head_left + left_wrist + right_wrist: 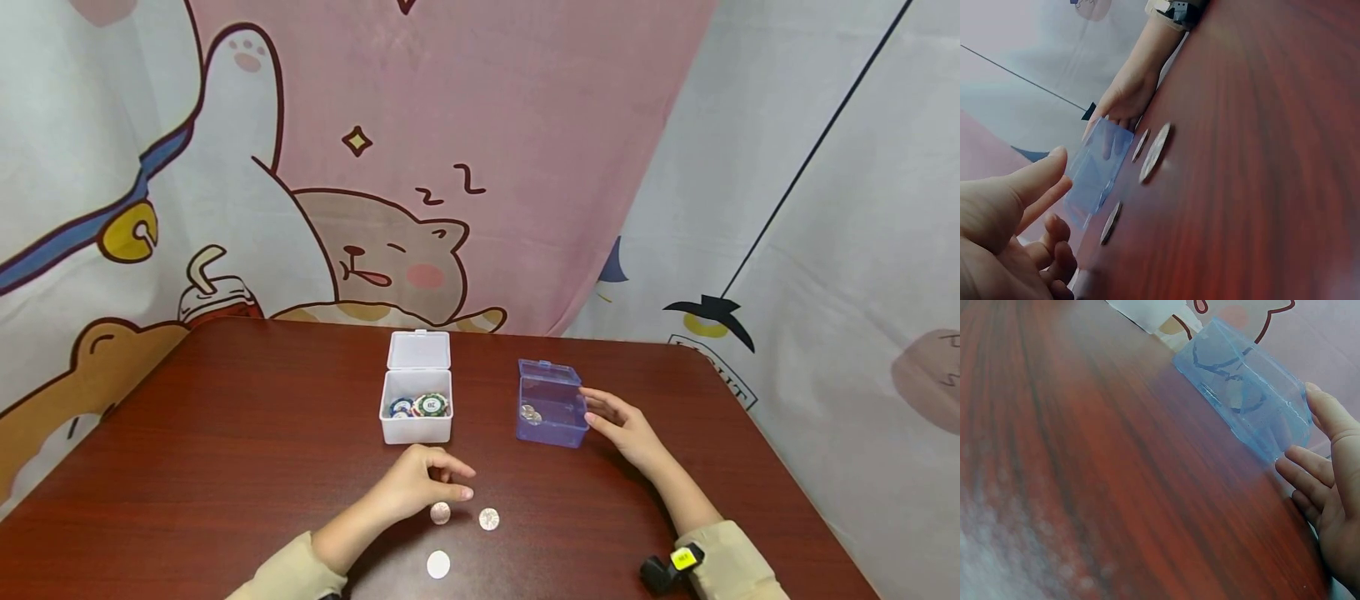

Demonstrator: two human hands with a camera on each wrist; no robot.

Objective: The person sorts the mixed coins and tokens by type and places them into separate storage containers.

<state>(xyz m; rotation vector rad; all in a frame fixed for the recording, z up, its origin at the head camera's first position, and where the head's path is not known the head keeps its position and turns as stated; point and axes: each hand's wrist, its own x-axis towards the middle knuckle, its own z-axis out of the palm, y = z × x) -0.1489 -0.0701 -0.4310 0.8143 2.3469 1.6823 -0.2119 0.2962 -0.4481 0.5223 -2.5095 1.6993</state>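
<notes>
My left hand (423, 483) hovers over the table with thumb and forefinger apart and nothing between them. Just below it lie a silvery coin (440, 512) and another coin (489, 519) to the right. Closer to the front is a third round piece (438, 564), whitened by glare; all appear as thin discs, including a nearby coin (1155, 153), in the left wrist view. My right hand (626, 429) touches the right side of a translucent blue-purple box (551, 433), its fingers fairly straight. The box's lid stands up at the back, and several coins (531, 414) lie inside at left.
A white box (416, 431) with its lid raised stands left of the blue-purple box, holding several poker chips (430, 406). Both stand on a dark red wooden table (247, 433). Behind it hangs a printed cartoon curtain (525, 167).
</notes>
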